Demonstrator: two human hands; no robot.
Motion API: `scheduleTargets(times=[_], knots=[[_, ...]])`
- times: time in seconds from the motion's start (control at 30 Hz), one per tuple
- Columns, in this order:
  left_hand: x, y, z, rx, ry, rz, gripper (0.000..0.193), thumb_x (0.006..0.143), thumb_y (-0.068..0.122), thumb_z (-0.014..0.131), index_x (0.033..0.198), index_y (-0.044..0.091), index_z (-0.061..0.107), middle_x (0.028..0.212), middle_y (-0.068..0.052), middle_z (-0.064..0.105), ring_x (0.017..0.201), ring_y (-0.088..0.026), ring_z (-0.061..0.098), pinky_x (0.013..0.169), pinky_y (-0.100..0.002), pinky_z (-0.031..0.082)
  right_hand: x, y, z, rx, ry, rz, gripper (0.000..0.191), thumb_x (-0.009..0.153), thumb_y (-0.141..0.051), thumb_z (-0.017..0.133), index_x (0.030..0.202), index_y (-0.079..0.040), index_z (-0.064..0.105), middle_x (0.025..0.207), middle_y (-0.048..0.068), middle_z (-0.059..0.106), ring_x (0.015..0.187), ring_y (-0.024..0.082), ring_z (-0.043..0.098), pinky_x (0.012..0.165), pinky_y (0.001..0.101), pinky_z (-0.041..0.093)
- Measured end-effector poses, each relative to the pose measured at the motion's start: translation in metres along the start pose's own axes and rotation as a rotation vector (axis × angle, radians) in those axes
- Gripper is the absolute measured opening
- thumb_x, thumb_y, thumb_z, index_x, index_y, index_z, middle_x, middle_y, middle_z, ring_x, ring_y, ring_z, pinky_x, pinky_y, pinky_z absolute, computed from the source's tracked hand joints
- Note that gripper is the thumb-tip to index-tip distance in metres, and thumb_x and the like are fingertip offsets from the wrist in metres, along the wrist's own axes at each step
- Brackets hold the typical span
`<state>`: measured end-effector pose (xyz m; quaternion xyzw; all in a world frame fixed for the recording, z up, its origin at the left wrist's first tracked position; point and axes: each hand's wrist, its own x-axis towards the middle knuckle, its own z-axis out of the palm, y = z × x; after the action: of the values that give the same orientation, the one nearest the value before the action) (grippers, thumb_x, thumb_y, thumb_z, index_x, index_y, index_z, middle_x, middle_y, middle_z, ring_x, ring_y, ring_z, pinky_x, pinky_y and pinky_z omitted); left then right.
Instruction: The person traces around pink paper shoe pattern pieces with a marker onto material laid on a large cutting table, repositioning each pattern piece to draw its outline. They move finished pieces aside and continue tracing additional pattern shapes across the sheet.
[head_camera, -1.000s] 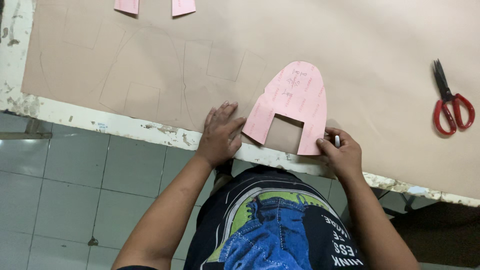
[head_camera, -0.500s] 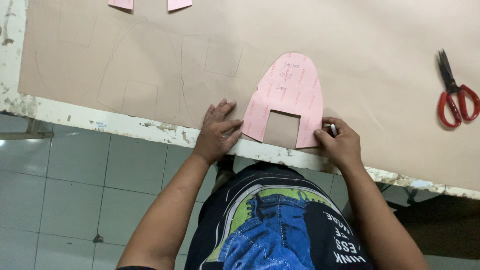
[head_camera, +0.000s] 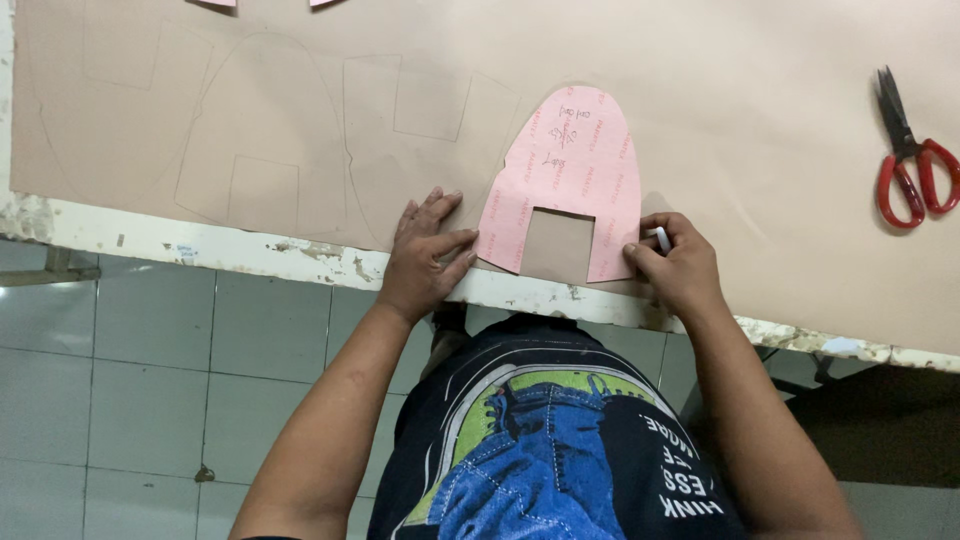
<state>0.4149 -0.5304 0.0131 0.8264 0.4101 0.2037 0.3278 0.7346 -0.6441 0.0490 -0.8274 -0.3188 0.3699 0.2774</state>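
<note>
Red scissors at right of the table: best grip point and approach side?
Take the scissors by the red handle loops, coming from the table's near edge. They lie flat and shut on the tan sheet, loops toward the near edge, dark blades pointing away. That end is the widest and keeps fingers off the blades. The right hand is nearest.

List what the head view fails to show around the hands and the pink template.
- Pen tip: the right hand wraps a white pen, fingers hiding its point.
- Pink pieces: cut off by the top edge.
- Pink template markings: too small to make out.
- Left hand: whether its fingertips overlap the template is unclear.
- Scissors: right handle loop clipped by the frame edge.
</note>
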Motion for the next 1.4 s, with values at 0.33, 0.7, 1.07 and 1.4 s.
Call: scheduleTargets(times=[0.33,0.7,1.07,1.4], knots=[[0.0,-0.005,0.003,0.02,0.031,0.026,0.028,0.089,0.026,0.074,0.114,0.015,0.078,0.153,-0.009,0.051,0.151,-0.029,0.036,0.126,-0.052,0.019,0.0,0.005,0.004,0.054,0.001,0.002,0.03,0.087,-0.016,0.077,0.112,-0.002,0.07,0.083,0.005,0.071,0.069,0.012,0.066,0.059,0.0277,0.055],[-0.001,-0.006,0.002,0.016,0.058,0.026,0.025,0.089,0.025,0.075,0.112,0.015,0.078,0.152,-0.008,0.053,0.15,-0.028,0.038,0.126,-0.051,0.021,0.002,0.008,0.004,-0.143,0.016,-0.068,0.059,0.086,-0.021,0.078,0.143,-0.015,0.065,0.089,0.01,0.07,0.076,0.015,0.063,0.073,0.0309,0.055],[0.002,0.002,-0.003,0.02,0.037,0.01,0.024,0.088,0.024,0.074,0.111,0.015,0.076,0.151,-0.008,0.052,0.15,-0.027,0.037,0.126,-0.051,0.02,0.005,0.008,0.005,-0.294,0.024,-0.155,0.059,0.085,-0.028,0.077,0.141,-0.015,0.065,0.107,0.015,0.073,0.09,0.024,0.071,0.085,0.0366,0.056],[0.05,0.032,0.053,0.438,-0.228,0.102,0.022,0.096,0.007,0.061,0.118,0.005,0.063,0.157,-0.018,0.048,0.133,-0.03,0.052,0.107,-0.041,0.054,0.01,0.014,0.01,-0.494,0.053,-0.286,0.056,0.087,-0.029,0.075,0.14,-0.01,0.065,0.104,0.017,0.07,0.096,0.032,0.069,0.087,0.0416,0.054]])
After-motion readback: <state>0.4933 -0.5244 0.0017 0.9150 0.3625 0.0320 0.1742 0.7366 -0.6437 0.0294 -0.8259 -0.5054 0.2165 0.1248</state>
